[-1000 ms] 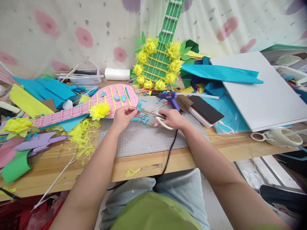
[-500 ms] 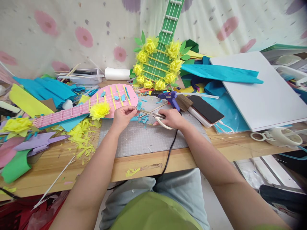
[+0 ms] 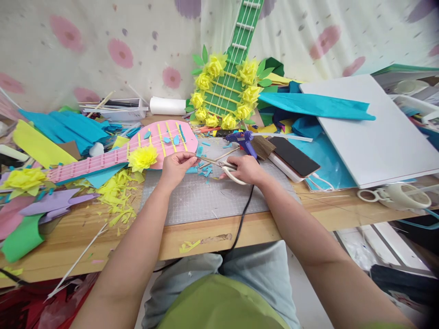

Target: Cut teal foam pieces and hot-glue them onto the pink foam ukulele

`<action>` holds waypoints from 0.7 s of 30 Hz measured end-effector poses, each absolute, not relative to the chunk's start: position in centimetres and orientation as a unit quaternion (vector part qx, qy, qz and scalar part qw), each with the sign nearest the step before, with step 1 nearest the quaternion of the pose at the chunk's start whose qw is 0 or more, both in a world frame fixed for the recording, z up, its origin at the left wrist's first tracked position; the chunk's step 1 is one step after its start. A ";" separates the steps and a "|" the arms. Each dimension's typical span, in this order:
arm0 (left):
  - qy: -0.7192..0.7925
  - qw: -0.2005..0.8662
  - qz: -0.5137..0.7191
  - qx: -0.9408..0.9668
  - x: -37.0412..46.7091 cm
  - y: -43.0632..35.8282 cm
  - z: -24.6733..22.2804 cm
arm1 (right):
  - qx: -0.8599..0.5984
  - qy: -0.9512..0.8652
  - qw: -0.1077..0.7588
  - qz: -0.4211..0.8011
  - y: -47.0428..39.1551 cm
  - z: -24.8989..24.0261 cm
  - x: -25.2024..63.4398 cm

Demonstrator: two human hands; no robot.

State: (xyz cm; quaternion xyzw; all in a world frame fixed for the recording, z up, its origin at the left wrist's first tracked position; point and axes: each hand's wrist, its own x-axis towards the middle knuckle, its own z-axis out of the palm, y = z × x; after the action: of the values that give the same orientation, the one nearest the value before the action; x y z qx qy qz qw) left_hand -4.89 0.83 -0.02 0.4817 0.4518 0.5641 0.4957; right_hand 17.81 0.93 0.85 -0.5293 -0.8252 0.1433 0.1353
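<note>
My right hand (image 3: 247,169) is closed around the handles of a pair of scissors (image 3: 224,165), whose blades point left. The blade tips reach the fingertips of my left hand (image 3: 176,168), which is pinched shut; whatever lies in the pinch is too small to make out. Small blue paper scraps (image 3: 206,171) lie beneath the blades on a grey cutting mat (image 3: 192,201). Just behind my left hand rests a pink paper guitar (image 3: 171,137) with yellow strips, blue pieces and a yellow paper flower (image 3: 142,158).
A green paper guitar (image 3: 222,96) ringed with yellow flowers leans at the back. A purple glue gun (image 3: 243,139) and a phone (image 3: 295,155) lie beyond my right hand. White board (image 3: 373,137) stands right; yellow scraps (image 3: 116,194) litter the left, and a black cord (image 3: 244,212) crosses the mat.
Both hands and the scissors stay almost exactly where they were. The view has shifted very slightly.
</note>
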 end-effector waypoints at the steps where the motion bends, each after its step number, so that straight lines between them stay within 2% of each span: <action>1: 0.451 0.496 0.565 0.481 -4.9 0.8 0.0 | -0.530 -0.825 0.136 0.143 0.9 0.8 17.8; 21: 0.467 0.512 0.564 0.449 -4.6 0.7 -0.1 | -0.544 -0.823 0.112 0.116 0.9 0.8 17.7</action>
State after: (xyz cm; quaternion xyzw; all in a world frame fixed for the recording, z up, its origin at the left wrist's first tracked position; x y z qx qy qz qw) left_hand -4.61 0.73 -0.05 0.4489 0.4671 0.5637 0.5125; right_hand 17.74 0.90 0.85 -0.5445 -0.8232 0.1156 0.1117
